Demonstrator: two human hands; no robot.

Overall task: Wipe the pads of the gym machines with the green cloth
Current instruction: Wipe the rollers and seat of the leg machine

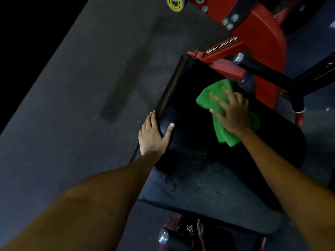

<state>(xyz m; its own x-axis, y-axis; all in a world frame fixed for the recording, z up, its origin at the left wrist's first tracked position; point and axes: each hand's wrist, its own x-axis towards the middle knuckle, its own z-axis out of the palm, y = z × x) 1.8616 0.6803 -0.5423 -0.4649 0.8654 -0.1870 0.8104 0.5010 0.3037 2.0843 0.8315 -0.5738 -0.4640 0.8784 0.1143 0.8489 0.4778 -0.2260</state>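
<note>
A black pad (pixel 188 109) of a red gym machine fills the middle of the view, tilted away from me. The crumpled green cloth (pixel 212 98) lies on the pad's upper right part. My right hand (pixel 233 113) presses flat on the cloth with fingers spread. My left hand (pixel 154 134) grips the pad's left edge, thumb on top and fingers wrapped over the side. A second, duller black pad (pixel 208 198) lies below the first, nearer to me.
The machine's red frame (pixel 261 44) rises at the upper right, with bolts and a black padded bar (pixel 272 78) crossing behind the pad. A yellow knob (pixel 175 2) sits at the top. Dark rubber floor (pixel 81 87) spreads to the left.
</note>
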